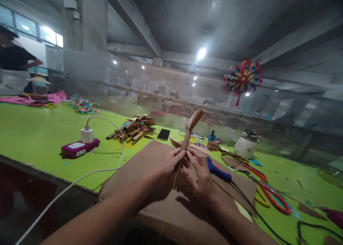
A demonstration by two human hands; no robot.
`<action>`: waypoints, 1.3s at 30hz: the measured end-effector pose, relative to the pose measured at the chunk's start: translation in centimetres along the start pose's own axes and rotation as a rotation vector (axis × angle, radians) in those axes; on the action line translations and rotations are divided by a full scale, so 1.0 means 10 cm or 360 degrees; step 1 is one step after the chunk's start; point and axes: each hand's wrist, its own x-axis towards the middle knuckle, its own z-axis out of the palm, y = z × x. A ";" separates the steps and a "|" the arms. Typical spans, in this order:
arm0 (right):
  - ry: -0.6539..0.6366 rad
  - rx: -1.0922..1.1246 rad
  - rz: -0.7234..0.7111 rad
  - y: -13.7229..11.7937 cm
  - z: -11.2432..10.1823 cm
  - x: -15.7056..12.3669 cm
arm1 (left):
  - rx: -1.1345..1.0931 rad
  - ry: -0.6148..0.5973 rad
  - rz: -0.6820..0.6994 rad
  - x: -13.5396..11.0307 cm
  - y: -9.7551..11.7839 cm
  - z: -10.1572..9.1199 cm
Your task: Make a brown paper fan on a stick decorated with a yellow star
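Observation:
My left hand (169,161) pinches a brown paper roll (185,140) near its lower end. My right hand (200,177) closes on the same roll from the other side, fingertips almost meeting the left ones. The roll stands tilted, its top flaring into a leaf-like paper piece (195,119). A yellow string (174,182) hangs from below the fingers. Under both hands lies a flat brown board (150,163). Just past my right hand rests a tool with a blue handle (221,171) and a black cord, partly hidden by the hand.
Brown paper rolls (135,127) are heaped at the back, beside a phone (163,134). A charger (86,135) sits in a purple power strip (80,148). Red-handled scissors (276,198) and a white kettle-like pot (245,145) stand right. Another person (16,57) is far left.

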 end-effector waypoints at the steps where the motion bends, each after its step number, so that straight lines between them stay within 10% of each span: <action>1: 0.0012 0.0009 0.0002 0.01 0.01 0.00 | -0.0010 0.0025 -0.0032 0.01 -0.01 -0.01; 13: 0.0430 0.0027 0.0526 0.49 -0.02 -0.02 | 0.0102 0.0609 -0.0089 0.07 -0.08 -0.24; 21: 0.0135 -0.0034 0.0604 0.75 0.01 -0.14 | 0.0089 0.0833 -0.0103 0.12 -0.05 -0.43; 29: 0.0198 -0.0105 0.0096 0.64 -0.04 0.01 | 0.0090 0.0421 -0.0283 0.03 -0.05 -0.28; 39: -0.0277 -0.0199 0.0018 0.34 0.11 -0.06 | 0.0344 0.0080 -0.0153 0.02 -0.08 -0.12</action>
